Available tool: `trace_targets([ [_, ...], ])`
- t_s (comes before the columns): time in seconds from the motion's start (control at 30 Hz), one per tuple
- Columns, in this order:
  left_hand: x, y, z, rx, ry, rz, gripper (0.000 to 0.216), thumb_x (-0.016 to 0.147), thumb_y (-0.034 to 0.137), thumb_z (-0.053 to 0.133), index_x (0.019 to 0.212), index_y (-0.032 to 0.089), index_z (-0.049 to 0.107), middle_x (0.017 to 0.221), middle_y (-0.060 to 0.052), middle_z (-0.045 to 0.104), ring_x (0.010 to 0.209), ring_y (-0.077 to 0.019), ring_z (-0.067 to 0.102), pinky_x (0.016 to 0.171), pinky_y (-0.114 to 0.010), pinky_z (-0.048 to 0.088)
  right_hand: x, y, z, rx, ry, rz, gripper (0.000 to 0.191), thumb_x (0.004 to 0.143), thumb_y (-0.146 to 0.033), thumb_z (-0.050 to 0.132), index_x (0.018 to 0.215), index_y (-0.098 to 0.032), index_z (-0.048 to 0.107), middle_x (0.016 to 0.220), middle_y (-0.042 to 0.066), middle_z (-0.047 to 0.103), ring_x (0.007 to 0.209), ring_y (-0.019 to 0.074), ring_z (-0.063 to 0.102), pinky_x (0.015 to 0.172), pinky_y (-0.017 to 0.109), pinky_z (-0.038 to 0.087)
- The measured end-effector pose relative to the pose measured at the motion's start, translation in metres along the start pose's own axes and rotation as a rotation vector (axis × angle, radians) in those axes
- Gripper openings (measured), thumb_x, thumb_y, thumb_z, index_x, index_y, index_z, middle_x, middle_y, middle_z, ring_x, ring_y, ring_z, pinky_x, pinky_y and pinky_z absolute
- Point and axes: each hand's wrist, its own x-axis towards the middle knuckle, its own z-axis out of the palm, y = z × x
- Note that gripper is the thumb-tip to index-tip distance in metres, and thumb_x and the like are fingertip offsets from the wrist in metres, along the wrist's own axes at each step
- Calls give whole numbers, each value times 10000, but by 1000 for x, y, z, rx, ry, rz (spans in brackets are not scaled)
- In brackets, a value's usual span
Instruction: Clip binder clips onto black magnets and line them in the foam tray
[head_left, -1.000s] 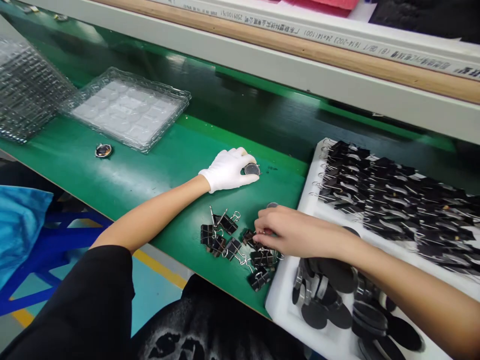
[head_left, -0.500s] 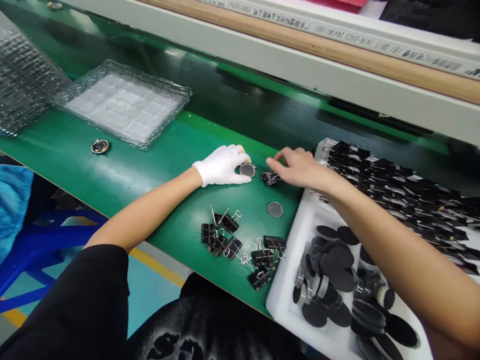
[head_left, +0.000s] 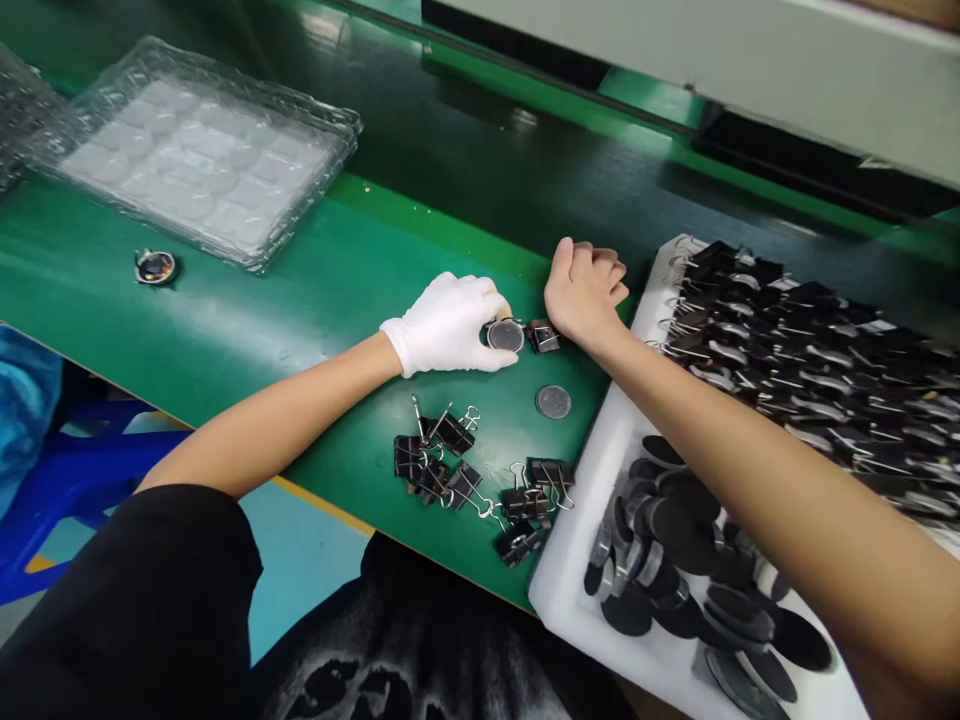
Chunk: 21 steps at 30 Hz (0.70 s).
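My left hand [head_left: 454, 325], in a white glove, is closed on a small round part [head_left: 505, 335] with a dark grey face and a metal rim, low over the green bench. Right beside that part is a black binder clip [head_left: 544, 336]; whether it grips the part cannot be made out. My bare right hand [head_left: 587, 285] is bent at the wrist just above and right of this clip, its fingers loosely curled and nothing visible in them. A loose grey disc [head_left: 553, 402] lies nearer to me. Several black binder clips [head_left: 465, 482] are scattered below it.
On the right, a white foam box [head_left: 559, 575] holds black discs [head_left: 682, 530] and rows of binder clips [head_left: 810, 360]. Clear plastic trays [head_left: 199, 160] sit at the back left. A separate round part [head_left: 156, 267] lies at left, and a blue stool [head_left: 90, 470] stands below the bench.
My view has tilted downward. My right hand has turned upward at the wrist, its fingers pointing away from the bench. My left hand keeps the round part, now closer to the binder clip.
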Motion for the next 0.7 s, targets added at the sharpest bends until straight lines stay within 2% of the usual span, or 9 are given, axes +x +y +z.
trace_targets([
  [0.17, 5, 9, 6, -1, 1, -31, 481, 832, 574, 736, 1106, 179, 751, 1068, -91, 705, 1037, -312, 667, 915, -422, 431, 12, 25, 14, -169, -27, 11, 659, 1093, -573, 56, 1428, -246, 521, 1524, 229, 396, 1496, 514, 308, 1073, 834, 276],
  [0.3, 9, 10, 10, -15, 6, -24, 483, 863, 588, 722, 1136, 189, 732, 1092, -89, 689, 1075, -316, 657, 958, -438, 435, 19, 40, 23, -130, 34, -72, 669, 1106, -550, 27, 1437, -245, 522, 1485, 215, 424, 1477, 504, 342, 1055, 835, 316],
  [0.37, 10, 10, 12, -22, 5, -24, 485, 875, 586, 723, 1153, 189, 723, 1107, -91, 681, 1099, -317, 651, 981, -446, 431, 19, 41, 24, -78, 65, -82, 667, 1115, -530, 32, 1434, -194, 512, 1463, 248, 434, 1476, 495, 334, 1061, 824, 318],
  [0.47, 12, 10, 14, -29, -7, -32, 508, 881, 606, 727, 1183, 198, 711, 1134, -90, 666, 1137, -328, 639, 1015, -467, 421, 17, 35, 19, -20, 12, -110, 633, 1130, -484, 53, 1427, -141, 496, 1471, 289, 412, 1492, 481, 294, 1085, 793, 303],
  [0.7, 13, 9, 19, -27, -15, -51, 619, 878, 719, 696, 1227, 208, 688, 1167, -107, 645, 1172, -357, 614, 1040, -498, 404, 13, 25, 13, -21, -27, -181, 610, 1137, -494, 91, 1390, -145, 523, 1472, 290, 402, 1490, 475, 296, 1093, 783, 288],
])
